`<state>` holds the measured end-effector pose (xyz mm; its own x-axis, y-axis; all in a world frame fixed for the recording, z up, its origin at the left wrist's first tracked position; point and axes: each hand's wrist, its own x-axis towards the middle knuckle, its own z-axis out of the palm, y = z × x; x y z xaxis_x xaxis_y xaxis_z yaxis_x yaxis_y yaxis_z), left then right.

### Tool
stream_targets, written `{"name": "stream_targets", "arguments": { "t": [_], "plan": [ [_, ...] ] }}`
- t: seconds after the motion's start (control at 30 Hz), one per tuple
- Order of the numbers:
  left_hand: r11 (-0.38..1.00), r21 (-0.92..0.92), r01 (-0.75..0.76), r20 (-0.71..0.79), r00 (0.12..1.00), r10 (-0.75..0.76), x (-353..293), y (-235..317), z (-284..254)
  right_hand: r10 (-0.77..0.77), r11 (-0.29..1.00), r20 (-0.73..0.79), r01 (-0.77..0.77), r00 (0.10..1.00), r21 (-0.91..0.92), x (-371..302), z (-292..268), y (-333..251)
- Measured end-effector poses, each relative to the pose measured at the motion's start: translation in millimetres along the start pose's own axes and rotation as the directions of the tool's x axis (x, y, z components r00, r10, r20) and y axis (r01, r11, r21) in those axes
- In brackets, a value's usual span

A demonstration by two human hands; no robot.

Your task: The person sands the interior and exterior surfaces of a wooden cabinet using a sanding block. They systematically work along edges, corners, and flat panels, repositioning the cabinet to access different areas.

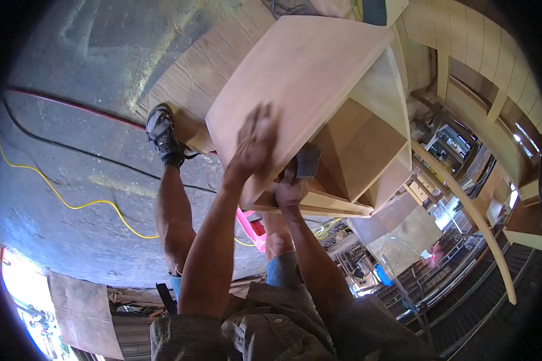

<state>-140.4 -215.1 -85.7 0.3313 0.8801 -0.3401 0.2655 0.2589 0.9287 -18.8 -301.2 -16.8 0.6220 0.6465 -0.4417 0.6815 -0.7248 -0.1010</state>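
A pale wooden cabinet (301,66) with an open front and inner partitions stands tilted before me. My left hand (256,144) lies on its broad side panel, fingers stretched out and somewhat smeared by motion. At the lower front edge of the cabinet, my right hand (291,188) is closed around a dark grey, flat, rectangular piece of sandpaper (309,161). Part of that sheet sticks up past the fingers, in front of the open compartment; the rest is hidden by the hand.
Corrugated cardboard (202,78) lies under the cabinet on the concrete floor (72,132). A red hose (72,101), a black cable and a yellow cord (90,204) cross the floor at left. Something pink (251,228) is between my legs. A curved wooden strip (470,216) stands at right.
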Motion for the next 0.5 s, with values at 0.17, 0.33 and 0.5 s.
{"name": "stream_targets", "arguments": {
  "t": [0.17, 0.33, 0.5],
  "plan": [
    [0.901, 0.032, 0.432, 0.004, 0.902, -0.432, -95.7, -56.2, 19.8, -0.033, 0.999, 0.071, 0.031, 0.997, 0.033, 1.4, -4.5, -5.0],
    [0.907, 0.345, 0.241, 0.069, 0.957, -0.28, -89.9, -30.4, 15.5, -0.058, 0.998, 0.076, 0.056, 0.995, 0.03, 2.9, -0.1, -2.8],
    [0.987, 0.136, 0.088, -0.178, 0.982, -0.063, -23.3, 91.4, 5.9, -0.058, 0.976, -0.015, 0.06, 0.998, 0.21, -4.0, -26.4, -25.4]
  ]
}}
